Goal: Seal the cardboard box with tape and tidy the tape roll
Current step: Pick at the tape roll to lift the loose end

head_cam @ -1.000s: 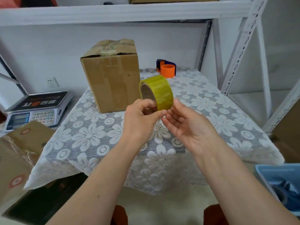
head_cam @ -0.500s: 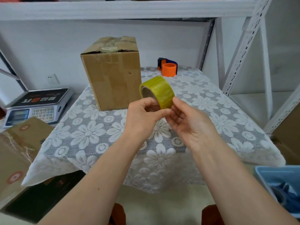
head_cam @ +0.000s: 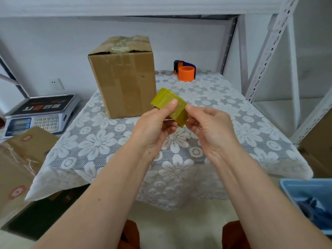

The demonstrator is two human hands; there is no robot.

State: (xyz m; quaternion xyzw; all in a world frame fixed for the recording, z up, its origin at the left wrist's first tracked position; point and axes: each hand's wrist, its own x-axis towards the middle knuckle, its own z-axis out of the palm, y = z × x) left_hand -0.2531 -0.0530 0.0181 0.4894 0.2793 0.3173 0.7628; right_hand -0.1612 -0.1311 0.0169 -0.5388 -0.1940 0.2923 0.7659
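Fingers [head_cam: 173, 103] grip tape roll [head_cam: 168, 106] before cardboard box [head_cam: 124, 78].

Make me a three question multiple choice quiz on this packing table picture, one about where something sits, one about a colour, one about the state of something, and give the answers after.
1. Where is the orange and blue tape dispenser?
A. At the table's far edge, right of the brown cardboard box
B. On top of the box
C. On the grey weighing scale

2. What colour is the roll of packing tape?
A. Red
B. Yellowish
C. Black

3. How is the tape roll held?
A. Lying alone on the white lace tablecloth
B. In one hand only
C. Between the left hand and right hand, above the table

Answers: 1 A, it stands by the back edge, apart from the box. 2 B, translucent yellow-green. 3 C, fingers of both hands grip it.
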